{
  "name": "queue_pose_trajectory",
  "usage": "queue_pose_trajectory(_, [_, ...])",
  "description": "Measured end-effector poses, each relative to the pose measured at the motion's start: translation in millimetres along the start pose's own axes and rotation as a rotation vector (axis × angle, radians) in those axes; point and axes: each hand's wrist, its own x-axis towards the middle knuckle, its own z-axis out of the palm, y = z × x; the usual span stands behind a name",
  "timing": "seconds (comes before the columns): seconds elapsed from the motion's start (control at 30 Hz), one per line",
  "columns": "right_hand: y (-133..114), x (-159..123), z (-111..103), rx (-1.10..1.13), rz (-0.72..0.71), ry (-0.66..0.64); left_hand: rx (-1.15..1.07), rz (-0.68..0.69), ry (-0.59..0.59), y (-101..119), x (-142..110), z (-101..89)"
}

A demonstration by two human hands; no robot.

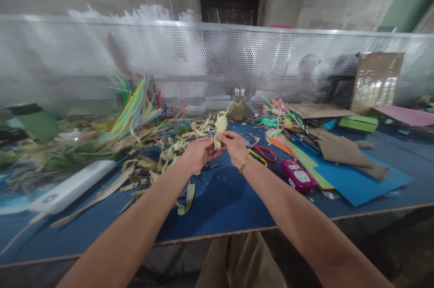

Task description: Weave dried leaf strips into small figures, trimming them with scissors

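Over the middle of the blue table, my left hand (199, 154) and my right hand (233, 147) meet around a pale yellow-green dried leaf strip (221, 123). Both sets of fingers are closed on its lower end, and its curled upper part stands up above them. A gold bracelet (244, 163) circles my right wrist. Left of my hands lies a heap of similar curled dried strips (169, 152). One loose strip (187, 200) rests on the table below my left hand. Scissors with red and yellow handles (266, 154) lie just right of my right wrist.
A white power strip (73, 186) and a bundle of coloured straws (135, 102) are at left. On the right are a magenta device (298, 175), blue paper (359, 188) and brown cardboard pieces (346, 150). A glass jar (239, 109) stands before the perforated metal panel (210, 62).
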Motion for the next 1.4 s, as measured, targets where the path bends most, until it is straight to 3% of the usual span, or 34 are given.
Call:
queue_pose_trajectory(0.2, [-0.9, -1.7, 1.2, -0.038, -0.016, 0.022, -0.031, -0.048, -0.043, 0.6, -1.4, -2.3])
queue_pose_trajectory(0.33, [2.3, -1.2, -0.3, -0.075, 0.004, -0.035, -0.014, -0.157, -0.078, 2.1, -3.4, -7.6])
queue_pose_trajectory(0.43, [6.8, 1.2, -2.8, -0.122, 0.01, -0.106, 0.028, -0.173, -0.039, 1.7, -2.5, -9.7])
queue_pose_trajectory(0.6, [6.8, 7.3, -10.9, -0.317, -0.217, -0.117, -0.055, -0.09, 0.134, -0.3, 6.7, -13.2])
queue_pose_trajectory(0.7, [4.6, 9.4, -16.3, -0.517, -0.369, -0.164, -0.099, -0.074, 0.164, 0.4, 10.5, -16.7])
queue_pose_trajectory(0.87, [7.2, 9.7, -17.3, -0.604, -0.418, -0.251, -0.136, -0.062, 0.095, 0.1, 8.8, -16.2])
queue_pose_trajectory(1.13, [6.5, 6.6, -14.0, -0.652, -0.462, -0.222, -0.146, -0.013, 0.047, 0.1, 3.7, -11.8])
queue_pose_trajectory(1.27, [-2.2, 2.4, -11.7, -0.595, -0.439, -0.253, -0.096, 0.016, 0.03, 1.9, 0.3, -10.3])
queue_pose_trajectory(1.4, [-15.2, 0.6, -11.6, -0.499, -0.451, -0.192, -0.048, 0.018, -0.012, 0.3, -3.1, -8.7])
